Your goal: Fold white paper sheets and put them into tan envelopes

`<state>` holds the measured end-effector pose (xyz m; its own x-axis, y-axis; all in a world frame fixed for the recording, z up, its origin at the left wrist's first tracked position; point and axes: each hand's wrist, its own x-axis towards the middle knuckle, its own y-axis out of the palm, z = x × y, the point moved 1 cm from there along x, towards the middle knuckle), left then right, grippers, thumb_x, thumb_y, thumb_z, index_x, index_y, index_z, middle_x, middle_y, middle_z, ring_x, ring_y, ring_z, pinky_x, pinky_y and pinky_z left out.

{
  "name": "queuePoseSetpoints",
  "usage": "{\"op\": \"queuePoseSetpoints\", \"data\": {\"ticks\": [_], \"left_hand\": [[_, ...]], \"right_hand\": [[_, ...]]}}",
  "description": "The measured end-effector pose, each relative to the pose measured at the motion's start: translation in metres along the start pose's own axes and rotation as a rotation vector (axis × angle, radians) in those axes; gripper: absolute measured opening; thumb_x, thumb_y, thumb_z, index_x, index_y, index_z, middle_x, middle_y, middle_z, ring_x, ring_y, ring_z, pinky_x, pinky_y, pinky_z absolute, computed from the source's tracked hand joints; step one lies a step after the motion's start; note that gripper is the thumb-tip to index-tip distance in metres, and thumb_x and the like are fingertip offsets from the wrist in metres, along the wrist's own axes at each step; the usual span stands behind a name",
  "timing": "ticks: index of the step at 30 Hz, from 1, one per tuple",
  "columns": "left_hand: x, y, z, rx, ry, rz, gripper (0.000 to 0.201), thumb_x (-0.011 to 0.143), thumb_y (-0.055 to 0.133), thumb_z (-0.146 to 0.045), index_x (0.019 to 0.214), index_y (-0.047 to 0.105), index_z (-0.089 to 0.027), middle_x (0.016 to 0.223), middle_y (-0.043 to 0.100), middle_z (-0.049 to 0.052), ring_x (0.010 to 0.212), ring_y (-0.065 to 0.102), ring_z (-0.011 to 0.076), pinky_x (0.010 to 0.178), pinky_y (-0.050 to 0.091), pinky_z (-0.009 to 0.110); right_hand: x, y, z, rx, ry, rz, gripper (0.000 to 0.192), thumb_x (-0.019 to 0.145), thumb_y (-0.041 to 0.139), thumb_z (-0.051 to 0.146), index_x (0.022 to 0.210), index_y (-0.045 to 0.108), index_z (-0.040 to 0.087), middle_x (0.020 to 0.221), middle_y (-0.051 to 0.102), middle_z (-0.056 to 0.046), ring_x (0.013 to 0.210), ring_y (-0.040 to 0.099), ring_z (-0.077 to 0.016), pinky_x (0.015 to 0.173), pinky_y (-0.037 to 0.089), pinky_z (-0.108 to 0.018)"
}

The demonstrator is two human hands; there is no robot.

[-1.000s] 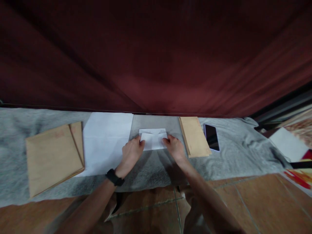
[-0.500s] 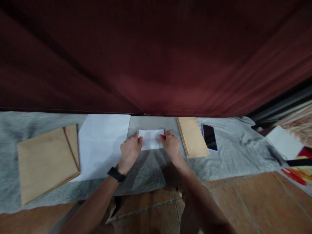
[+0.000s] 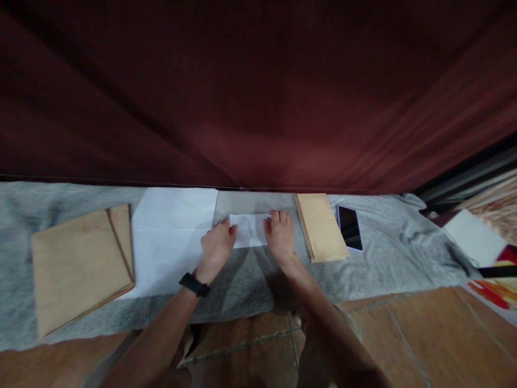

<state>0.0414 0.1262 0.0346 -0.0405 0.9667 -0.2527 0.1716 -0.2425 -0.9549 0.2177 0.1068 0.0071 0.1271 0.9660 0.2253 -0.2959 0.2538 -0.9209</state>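
In the head view, the folded white paper lay on the grey cloth, between the white sheet at left and the brown envelope stack at right. The left hand and right hand pressed flat on its two ends, fingers spread, gripping nothing. A phone lay just right of the stack, larger brown envelopes far left

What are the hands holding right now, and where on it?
The folded white paper, flat on the grey cloth. The left hand presses its left end, the right hand its right end; nothing is lifted.
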Motion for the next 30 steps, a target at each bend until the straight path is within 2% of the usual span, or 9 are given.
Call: {"op": "queuePoseSetpoints", "data": {"ticks": [3,5,10,14,19,24,27,30], "left_hand": [[0.001,-0.001,0.001,-0.017,-0.002,0.013,0.042,0.101,0.037,-0.043,0.119,0.066,-0.02,0.109,0.076,0.016,0.105,0.073,0.0312,0.083,0.054,0.039],[0.002,-0.001,0.001,-0.026,-0.003,0.012,0.041,0.101,0.038,-0.044,0.118,0.067,-0.02,0.11,0.077,0.016,0.105,0.073,0.0305,0.083,0.054,0.038],[0.004,-0.002,0.003,-0.058,-0.01,0.017,0.039,0.1,0.04,-0.044,0.116,0.067,-0.021,0.111,0.077,0.015,0.105,0.073,0.0303,0.082,0.054,0.037],[0.003,-0.004,0.002,-0.08,-0.022,0.016,0.037,0.101,0.04,-0.043,0.117,0.066,-0.022,0.111,0.077,0.013,0.105,0.073,0.0285,0.081,0.054,0.035],[-0.002,-0.001,-0.002,-0.033,-0.023,-0.031,0.04,0.103,0.035,-0.04,0.124,0.061,-0.018,0.107,0.077,0.016,0.103,0.074,0.0307,0.081,0.054,0.038],[-0.006,0.003,-0.003,0.008,-0.001,-0.113,0.043,0.103,0.034,-0.037,0.131,0.054,-0.012,0.1,0.075,0.019,0.097,0.073,0.0328,0.08,0.054,0.04],[-0.01,0.005,-0.006,0.012,0.092,-0.242,0.039,0.102,0.033,-0.028,0.128,0.056,-0.01,0.109,0.073,0.021,0.109,0.069,0.0332,0.091,0.052,0.043],[-0.016,0.017,-0.018,-0.06,0.349,-0.356,0.042,0.102,0.031,-0.024,0.134,0.055,-0.01,0.136,0.063,0.021,0.133,0.055,0.0314,0.111,0.041,0.044]], "right_hand": [[-0.004,0.009,0.007,0.114,-0.168,0.011,0.036,0.106,0.041,0.027,0.135,0.058,0.015,0.14,0.061,-0.014,0.13,0.054,-0.0256,0.111,0.042,-0.04],[-0.008,0.017,0.011,0.149,-0.226,0.04,0.04,0.108,0.037,0.028,0.142,0.055,0.015,0.149,0.056,-0.012,0.139,0.049,-0.0231,0.116,0.039,-0.039],[-0.017,0.03,0.014,0.063,-0.241,0.105,0.05,0.109,0.038,0.036,0.153,0.046,0.012,0.158,0.046,-0.013,0.149,0.038,-0.0247,0.123,0.033,-0.044],[-0.021,0.034,0.014,0.003,-0.237,0.082,0.055,0.109,0.039,0.04,0.155,0.041,0.01,0.162,0.039,-0.014,0.152,0.035,-0.0265,0.125,0.029,-0.045],[-0.023,0.036,0.013,-0.01,-0.253,0.042,0.058,0.109,0.039,0.042,0.157,0.038,0.011,0.163,0.038,-0.014,0.152,0.034,-0.0283,0.125,0.028,-0.048],[-0.022,0.037,0.014,-0.035,-0.246,0.066,0.059,0.109,0.037,0.043,0.158,0.038,0.01,0.164,0.036,-0.015,0.153,0.032,-0.028,0.126,0.026,-0.047],[-0.02,0.036,0.015,-0.045,-0.243,0.093,0.06,0.109,0.036,0.043,0.158,0.036,0.009,0.164,0.035,-0.015,0.153,0.031,-0.0283,0.126,0.026,-0.048],[-0.02,0.034,0.014,-0.057,-0.247,0.134,0.057,0.108,0.037,0.034,0.159,0.034,0.009,0.166,0.031,-0.015,0.154,0.029,-0.0278,0.127,0.024,-0.047]]}}
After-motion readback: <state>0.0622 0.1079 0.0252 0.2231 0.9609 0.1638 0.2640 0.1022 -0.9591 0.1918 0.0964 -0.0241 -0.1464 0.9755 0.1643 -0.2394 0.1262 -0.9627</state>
